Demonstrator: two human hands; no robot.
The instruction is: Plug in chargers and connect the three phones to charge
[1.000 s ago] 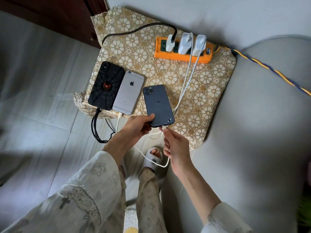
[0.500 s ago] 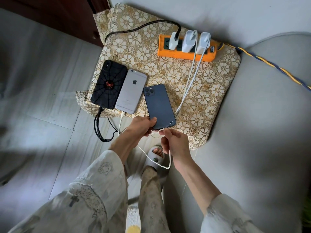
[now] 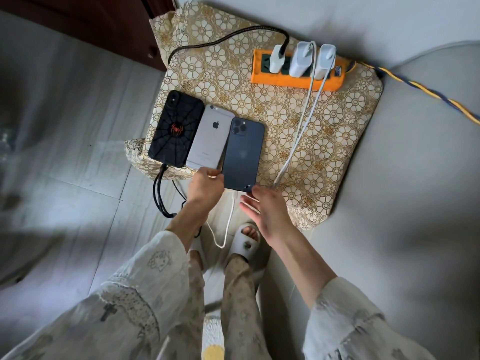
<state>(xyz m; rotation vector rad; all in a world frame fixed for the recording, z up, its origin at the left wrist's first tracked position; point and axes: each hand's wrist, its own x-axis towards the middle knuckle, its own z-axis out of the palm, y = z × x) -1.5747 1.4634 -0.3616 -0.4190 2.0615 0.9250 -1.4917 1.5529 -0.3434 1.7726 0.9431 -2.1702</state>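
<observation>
Orange power strip holds three chargers; left hand pinches the dark blue phone, right hand spread.

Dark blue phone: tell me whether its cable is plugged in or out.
Plugged in. A white cable runs straight into the bottom edge of the dark blue phone, which lies face down on the patterned cloth.

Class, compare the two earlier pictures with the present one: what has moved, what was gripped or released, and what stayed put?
The right hand has let go of the white charging cable, now plugged into the dark blue phone, and opened. The left hand has slid that phone left against the silver phone. The black spider-web-cased phone, three white chargers and orange power strip stayed put.
</observation>
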